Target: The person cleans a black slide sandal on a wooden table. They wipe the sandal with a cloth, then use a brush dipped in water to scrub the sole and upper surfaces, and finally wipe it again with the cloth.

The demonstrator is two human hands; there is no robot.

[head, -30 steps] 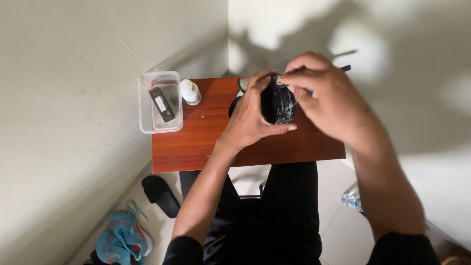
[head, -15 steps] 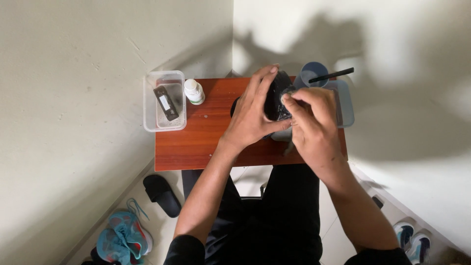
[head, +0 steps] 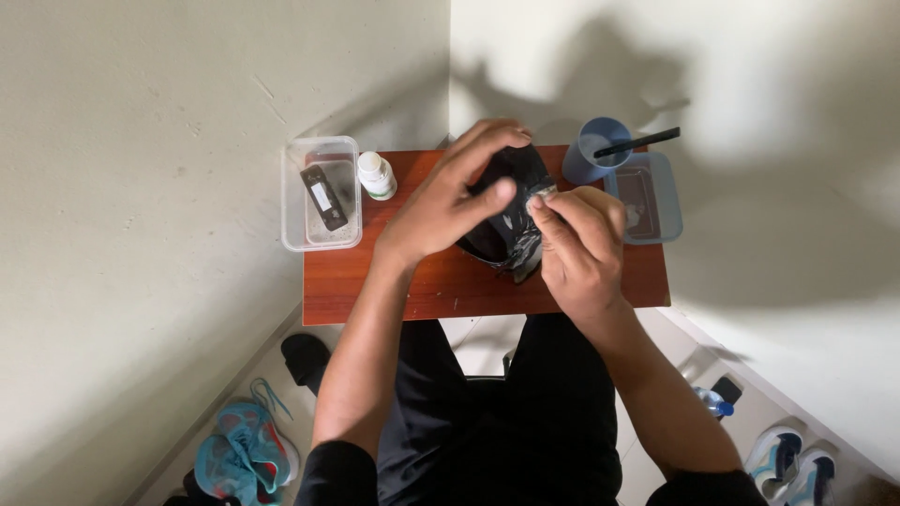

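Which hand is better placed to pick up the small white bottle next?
Left, probably. The left hand lies over the black bag, on the same side as the small white bottle. The right hand pinches the bag's edge farther away, nearer the blue cup.

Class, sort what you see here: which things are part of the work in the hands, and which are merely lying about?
In use: left hand and right hand, both gripping the black pouch.

Lying about: white bottle; clear tub with a black device; blue cup holding a black stick; blue tray; shoes on the floor.
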